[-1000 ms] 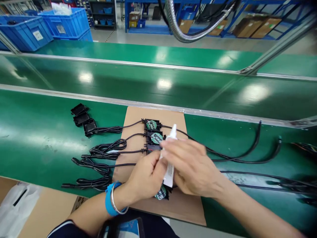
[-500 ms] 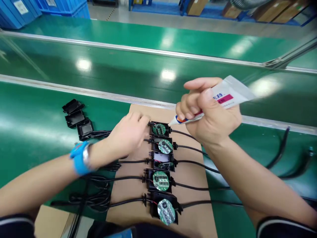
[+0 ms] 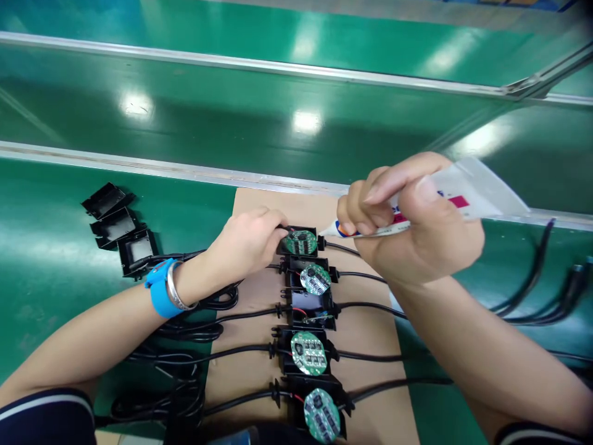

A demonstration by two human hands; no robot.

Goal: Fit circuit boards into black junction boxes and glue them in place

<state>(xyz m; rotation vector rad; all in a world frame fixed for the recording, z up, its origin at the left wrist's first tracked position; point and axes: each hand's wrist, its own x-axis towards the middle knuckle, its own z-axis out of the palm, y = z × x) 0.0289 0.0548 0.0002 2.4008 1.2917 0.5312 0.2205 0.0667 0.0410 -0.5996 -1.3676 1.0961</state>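
Observation:
My right hand [image 3: 407, 216] is wrapped around a white glue tube [image 3: 482, 191] with a pink label. The tube's narrow nozzle [image 3: 328, 230] points left, by the right end of the farthest black plastic case [image 3: 280, 248]. My left hand [image 3: 252, 241] is closed, thumb and fingers pinching the left end of that case; the fingertips partly hide the spot. A round green circuit board [image 3: 301, 242] lies in this case. Nearer to me, several like cases stand in a column, each with a board; the board [image 3: 319, 316] in the middle one is tilted on edge.
The cases rest on a brown cardboard sheet [image 3: 250, 402] on the green table. Black cables [image 3: 370, 356] run out both sides, with coiled bundles [image 3: 152, 395] at left. Several empty black covers [image 3: 111, 227] lie far left. A metal rail [image 3: 185, 168] crosses behind the cardboard.
The view has tipped down toward the table. My right hand squeezes the tube with the thumb farther back, nozzle still by the far case. My left fingers have closed on that case's left end.

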